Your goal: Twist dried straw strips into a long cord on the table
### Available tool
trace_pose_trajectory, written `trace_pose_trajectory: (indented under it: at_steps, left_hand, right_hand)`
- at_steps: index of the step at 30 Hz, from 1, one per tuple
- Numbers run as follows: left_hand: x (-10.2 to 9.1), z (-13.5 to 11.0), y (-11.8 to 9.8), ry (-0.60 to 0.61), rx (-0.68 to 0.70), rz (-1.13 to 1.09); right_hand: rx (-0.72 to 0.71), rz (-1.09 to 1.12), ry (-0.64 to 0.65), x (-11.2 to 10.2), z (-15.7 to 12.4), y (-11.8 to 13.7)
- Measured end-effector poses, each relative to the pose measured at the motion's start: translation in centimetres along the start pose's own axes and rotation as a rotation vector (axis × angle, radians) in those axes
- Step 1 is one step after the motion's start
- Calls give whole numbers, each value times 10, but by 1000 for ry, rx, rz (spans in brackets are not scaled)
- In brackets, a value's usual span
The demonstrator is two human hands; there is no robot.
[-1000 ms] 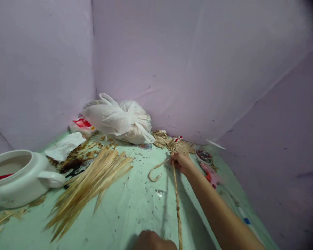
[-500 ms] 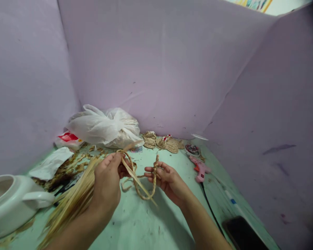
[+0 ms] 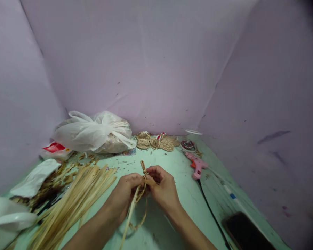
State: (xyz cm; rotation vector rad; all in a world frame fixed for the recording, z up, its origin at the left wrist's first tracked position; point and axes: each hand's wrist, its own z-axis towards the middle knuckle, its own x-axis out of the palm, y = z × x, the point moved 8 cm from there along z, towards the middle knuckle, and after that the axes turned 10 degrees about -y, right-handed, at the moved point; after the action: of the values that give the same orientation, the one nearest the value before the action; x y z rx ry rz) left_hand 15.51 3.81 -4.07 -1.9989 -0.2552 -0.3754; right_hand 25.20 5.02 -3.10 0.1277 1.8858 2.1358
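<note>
My left hand (image 3: 125,195) and my right hand (image 3: 163,189) meet over the middle of the pale green table (image 3: 177,170). Both pinch a braided straw cord (image 3: 143,169) whose tip sticks up between the fingers. The cord's loop hangs down below the hands, and a loose flat strip (image 3: 129,217) trails toward me from the left hand. A pile of flat dried straw strips (image 3: 75,198) lies just left of my left forearm.
A white plastic bag (image 3: 94,133) sits at the back by the lilac wall. Small woven straw pieces (image 3: 156,141) lie behind the hands. A pink glue gun (image 3: 197,166) with a black cable, a dark phone (image 3: 246,232) and a white pot (image 3: 5,224) are also here.
A second ago my right hand stretched the cord far across the table. Both hands have since drawn together near me, closing on the cord. The view has swung to the right.
</note>
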Motion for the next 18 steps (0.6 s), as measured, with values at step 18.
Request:
trace_pose_trajectory:
  at_steps: [18]
  left_hand:
    - [-9,-10,-19,-68,445,309]
  right_hand:
    - [-161,-203,111,0,-5,16]
